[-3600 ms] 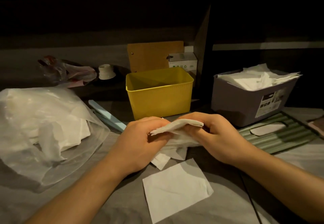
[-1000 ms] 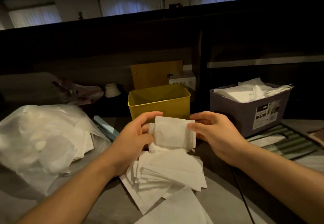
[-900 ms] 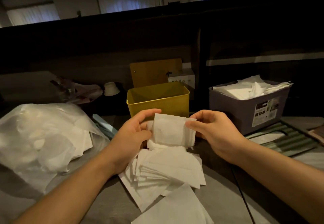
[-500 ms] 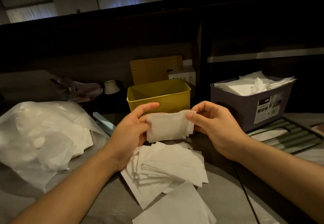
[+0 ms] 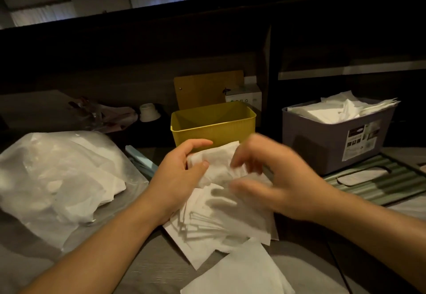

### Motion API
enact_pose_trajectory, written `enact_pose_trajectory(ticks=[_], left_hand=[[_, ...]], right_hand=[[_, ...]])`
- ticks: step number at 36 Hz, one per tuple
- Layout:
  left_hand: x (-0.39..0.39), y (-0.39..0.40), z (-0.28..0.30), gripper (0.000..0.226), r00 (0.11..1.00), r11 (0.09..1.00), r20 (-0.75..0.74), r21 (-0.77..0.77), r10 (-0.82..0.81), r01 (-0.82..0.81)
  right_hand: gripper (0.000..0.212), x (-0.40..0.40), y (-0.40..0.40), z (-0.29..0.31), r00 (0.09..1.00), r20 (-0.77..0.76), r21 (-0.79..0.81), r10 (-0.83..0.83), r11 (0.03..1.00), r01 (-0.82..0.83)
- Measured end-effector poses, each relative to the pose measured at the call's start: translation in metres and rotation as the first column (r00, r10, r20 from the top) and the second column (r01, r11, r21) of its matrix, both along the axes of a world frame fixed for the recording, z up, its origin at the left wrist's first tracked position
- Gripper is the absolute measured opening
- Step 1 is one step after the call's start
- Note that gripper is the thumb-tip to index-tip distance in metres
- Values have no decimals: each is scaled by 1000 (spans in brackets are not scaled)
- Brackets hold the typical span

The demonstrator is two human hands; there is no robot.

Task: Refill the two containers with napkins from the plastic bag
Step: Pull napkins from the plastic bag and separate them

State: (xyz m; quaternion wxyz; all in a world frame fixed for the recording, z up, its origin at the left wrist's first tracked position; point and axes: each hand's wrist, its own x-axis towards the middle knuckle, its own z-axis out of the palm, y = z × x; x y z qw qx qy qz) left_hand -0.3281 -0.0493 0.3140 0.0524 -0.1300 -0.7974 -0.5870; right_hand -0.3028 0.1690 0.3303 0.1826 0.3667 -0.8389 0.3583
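Napkins were the item under handling. A folded wad was held above the table, just in front of the yellow bin. The left hand gripped it, thumb curled over the near face and fingers wrapped behind the far edge. This hold kept the wad upright and squared, presumably so it would drop into the bin as one block.

The right hand was beside the wad on its right edge and was blurred by motion. Fingers appeared spread and loosely bent near the paper. Whether they pinched the wad or were clear of it could not be told.

Directly below the grip lay a fanned stack on the table, with a single loose sheet nearer the person. Judged as the working supply, set within easy reach.

To the left of the grip lay the plastic bag, on its side, with more white paper inside. Beyond the grip, the yellow bin showed no napkins in its visible part. To the right and beyond, the grey bin stood heaped above its rim.

Assessment: grey bin filled; yellow bin outstanding. The next move called for lifting the wad over the near rim.
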Motion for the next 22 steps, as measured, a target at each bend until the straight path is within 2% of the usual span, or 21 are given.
enact_pose_trajectory(ticks=[3,6,10,16,22], left_hand=[[-2,-4,1,35,1000,1000,-12,-17,20,-20],[-1,-4,2,34,1000,1000,8,-13,24,-24],[1,-4,4,32,1000,1000,23,-22,12,-12],[4,-3,6,32,998,1000,69,13,6,-7],[4,-2,8,34,993,999,115,41,-6,2]], right_hand=[[41,10,-6,-1,972,177,361,155,909,-211],[46,15,-11,1,978,91,474,189,855,-210],[38,15,-10,4,983,97,431,158,883,-185],[26,5,3,0,961,244,240,130,952,-189],[24,-2,10,-6,934,356,49,32,997,-53]])
